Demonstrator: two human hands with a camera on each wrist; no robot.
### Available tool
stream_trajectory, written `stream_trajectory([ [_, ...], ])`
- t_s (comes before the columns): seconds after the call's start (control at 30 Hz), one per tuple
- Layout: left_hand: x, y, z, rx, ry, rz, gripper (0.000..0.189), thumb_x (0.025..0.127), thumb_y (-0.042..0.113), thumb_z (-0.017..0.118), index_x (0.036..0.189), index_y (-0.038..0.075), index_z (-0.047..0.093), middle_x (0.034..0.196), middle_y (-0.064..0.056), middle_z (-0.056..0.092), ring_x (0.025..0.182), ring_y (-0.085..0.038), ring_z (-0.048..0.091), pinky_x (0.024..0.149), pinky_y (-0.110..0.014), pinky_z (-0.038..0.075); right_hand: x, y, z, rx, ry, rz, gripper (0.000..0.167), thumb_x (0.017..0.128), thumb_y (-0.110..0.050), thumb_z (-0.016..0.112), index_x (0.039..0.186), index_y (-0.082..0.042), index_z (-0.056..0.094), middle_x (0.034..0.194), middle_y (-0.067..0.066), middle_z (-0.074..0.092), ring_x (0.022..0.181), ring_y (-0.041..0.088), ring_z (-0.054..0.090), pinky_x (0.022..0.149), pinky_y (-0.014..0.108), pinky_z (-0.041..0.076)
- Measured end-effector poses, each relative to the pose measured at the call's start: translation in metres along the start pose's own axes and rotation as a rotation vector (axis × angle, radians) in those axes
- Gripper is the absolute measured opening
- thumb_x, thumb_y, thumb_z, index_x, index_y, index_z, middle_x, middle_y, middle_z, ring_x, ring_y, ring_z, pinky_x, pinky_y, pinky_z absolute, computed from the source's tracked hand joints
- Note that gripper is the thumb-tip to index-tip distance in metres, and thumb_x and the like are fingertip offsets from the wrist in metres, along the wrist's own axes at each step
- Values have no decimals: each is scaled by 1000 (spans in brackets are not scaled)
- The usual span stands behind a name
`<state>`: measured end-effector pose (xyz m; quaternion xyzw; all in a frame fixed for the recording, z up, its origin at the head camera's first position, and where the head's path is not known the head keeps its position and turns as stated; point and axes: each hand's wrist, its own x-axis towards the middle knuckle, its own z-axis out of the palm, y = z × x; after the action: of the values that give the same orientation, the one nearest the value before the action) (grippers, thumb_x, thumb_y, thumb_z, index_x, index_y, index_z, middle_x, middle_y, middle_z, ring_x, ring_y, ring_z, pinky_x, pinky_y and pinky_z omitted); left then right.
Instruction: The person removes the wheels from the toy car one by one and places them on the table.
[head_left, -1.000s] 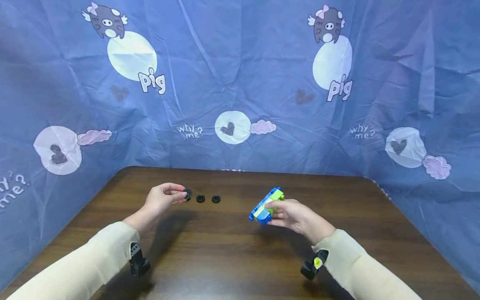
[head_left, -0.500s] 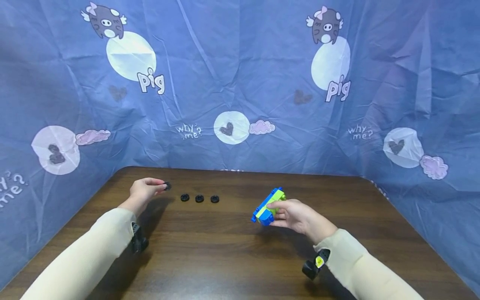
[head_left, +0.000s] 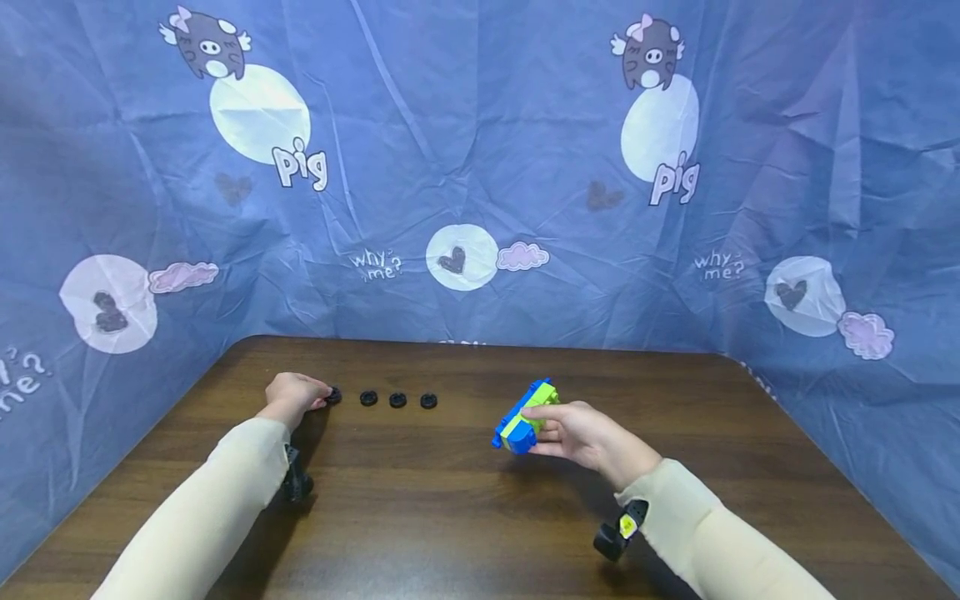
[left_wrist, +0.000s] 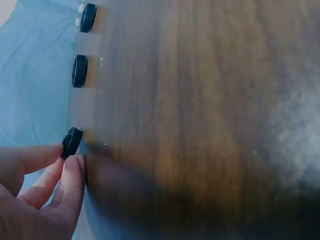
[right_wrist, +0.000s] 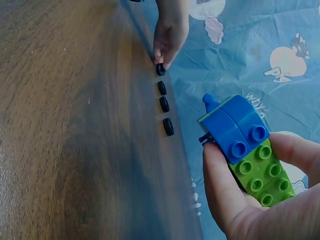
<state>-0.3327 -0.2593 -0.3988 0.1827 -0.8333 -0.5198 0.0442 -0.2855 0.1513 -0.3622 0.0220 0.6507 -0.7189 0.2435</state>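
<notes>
My left hand (head_left: 292,395) pinches a small black toy wheel (left_wrist: 73,142) between thumb and fingertips, low at the table surface. That wheel stands at the left end of a row. To its right sit 3 more black wheels, of which the nearest one (head_left: 368,398) is a short gap away, then a middle wheel (head_left: 397,400) and a right-hand wheel (head_left: 428,401). Raised above the table, my right hand (head_left: 592,433) holds a blue and green toy-brick car body (right_wrist: 245,135) by its sides. Round studs and blue axle stubs show on it; part of its green end is hidden by the hand.
Both hands work over a brown wooden table (head_left: 420,517). A blue printed cloth (head_left: 480,167) hangs behind its far edge and along both sides. Each wrist carries a black camera, such as the right wrist camera (head_left: 621,530).
My left hand moved left from the row's third wheel, carrying another wheel, then lowered it to the table at the row's left end. The right hand with the car body has barely shifted.
</notes>
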Motion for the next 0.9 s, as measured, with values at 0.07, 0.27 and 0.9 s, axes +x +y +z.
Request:
stream_trajectory([
  [0.07,-1,1,0,79,41,8,21,79,6,69,92,-11,72,50,9,61,45,1,58,52,-13,47,1,0,0,5,2,1,45,93,-11,61,129,10,42,89,7,70,85,17,68,86,36,58],
  [0.27,-3,5,0,177,89,-8,16,80,8,72,86,-6,75,49,6,63,47,-3,58,54,-13,40,2,1,0,-7,-23,-4,47,93,-12,61,130,10,41,91,7,70,85,18,68,87,37,58],
  [0.9,3,0,-13,25,-78,72,29,87,9,68,102,-15,66,57,10,62,50,3,58,55,-15,53,-4,-6,-5,-152,-18,-63,51,95,-20,62,132,10,44,92,3,71,87,14,68,91,38,56],
])
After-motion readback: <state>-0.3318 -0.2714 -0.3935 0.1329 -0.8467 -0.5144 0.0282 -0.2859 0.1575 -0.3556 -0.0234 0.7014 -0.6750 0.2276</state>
